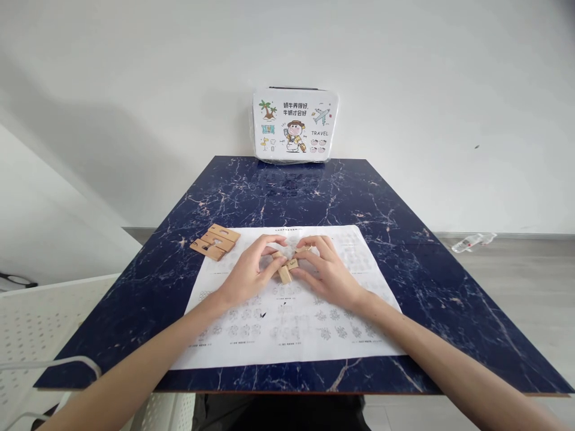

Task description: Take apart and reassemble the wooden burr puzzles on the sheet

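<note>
Over the middle of a printed sheet [332,354], my left hand [249,266] and my right hand [335,272] meet around a small cluster of interlocking wooden puzzle pieces [284,275]. The thumb and fingers of my left hand pinch the left side of the cluster. My right hand's fingers close on its right side, beside a block with a dark mark [293,264] on its end. Fingers hide part of the cluster, so how the pieces join is unclear. Left of my left hand, several notched wooden pieces [215,242] lie side by side, partly on the sheet's corner.
The dark blue marbled table [314,197] narrows toward a white wall. A white case with cartoon prints [294,127] stands upright at its far edge. White perforated racks [40,323] are at the lower left. A clear plastic bottle [469,242] lies on the floor at right.
</note>
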### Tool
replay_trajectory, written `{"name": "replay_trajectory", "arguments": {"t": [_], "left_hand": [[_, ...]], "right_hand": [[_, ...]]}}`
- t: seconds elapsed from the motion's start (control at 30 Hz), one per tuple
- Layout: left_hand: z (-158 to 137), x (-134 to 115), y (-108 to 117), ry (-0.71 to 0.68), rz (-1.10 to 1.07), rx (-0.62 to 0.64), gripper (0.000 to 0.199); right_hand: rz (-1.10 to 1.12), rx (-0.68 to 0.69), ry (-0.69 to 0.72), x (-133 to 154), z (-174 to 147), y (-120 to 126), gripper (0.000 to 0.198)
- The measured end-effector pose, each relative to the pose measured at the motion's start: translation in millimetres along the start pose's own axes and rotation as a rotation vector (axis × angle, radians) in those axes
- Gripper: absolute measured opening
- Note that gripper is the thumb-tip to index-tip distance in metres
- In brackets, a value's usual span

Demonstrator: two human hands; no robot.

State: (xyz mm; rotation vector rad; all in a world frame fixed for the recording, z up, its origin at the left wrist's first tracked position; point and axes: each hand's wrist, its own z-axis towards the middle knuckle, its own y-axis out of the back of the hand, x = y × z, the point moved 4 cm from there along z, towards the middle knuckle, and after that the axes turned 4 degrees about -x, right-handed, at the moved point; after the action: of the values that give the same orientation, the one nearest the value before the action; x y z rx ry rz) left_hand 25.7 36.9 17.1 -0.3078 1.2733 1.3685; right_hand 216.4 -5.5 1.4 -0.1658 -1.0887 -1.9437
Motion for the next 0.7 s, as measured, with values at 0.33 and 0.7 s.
{"name": "replay_trajectory", "arguments": {"t": [0.33,0.7], "left_hand": [[-6.8,-10.9,3.1,-0.251,0.014,-0.115,0.032],[-9.4,-20.8,6.8,-0.367,0.049,-0.183,0.027]], "right_hand": [[0.087,-0.059,-0.124,-2.4,2.7,4.2,0.005],[0.168,-0.153,-0.291,-8.2,3.7,6.8,0.017]]}}
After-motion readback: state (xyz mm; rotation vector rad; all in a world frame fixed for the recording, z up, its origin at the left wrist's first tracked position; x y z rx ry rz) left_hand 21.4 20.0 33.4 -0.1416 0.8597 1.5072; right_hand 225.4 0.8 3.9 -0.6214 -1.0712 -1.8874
